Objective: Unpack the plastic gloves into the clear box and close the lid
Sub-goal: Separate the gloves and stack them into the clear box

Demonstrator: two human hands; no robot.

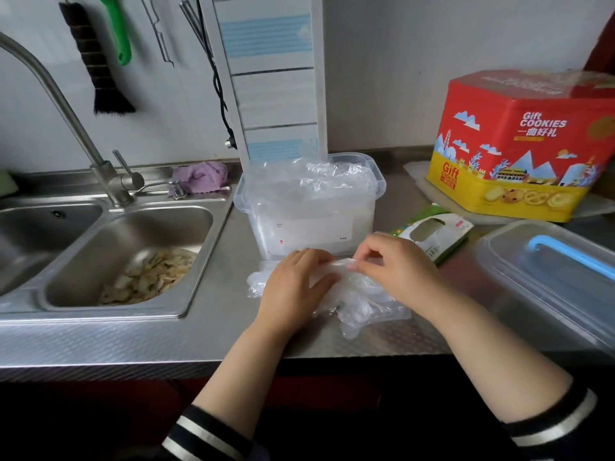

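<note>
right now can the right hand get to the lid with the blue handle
Probably yes. The lid lies on the counter just right of the right hand, nothing between them. But that hand is pinching the plastic gloves, so it would have to let go first.

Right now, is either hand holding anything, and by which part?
The right hand pinches the far top edge of the plastic gloves lying on the counter. The left hand lies flat on the pile, pressing it down, without a grip.

The red-and-yellow cookie tin reads "Gift COOKIES" on two faces. Print on the clear box label is illegible.
</note>
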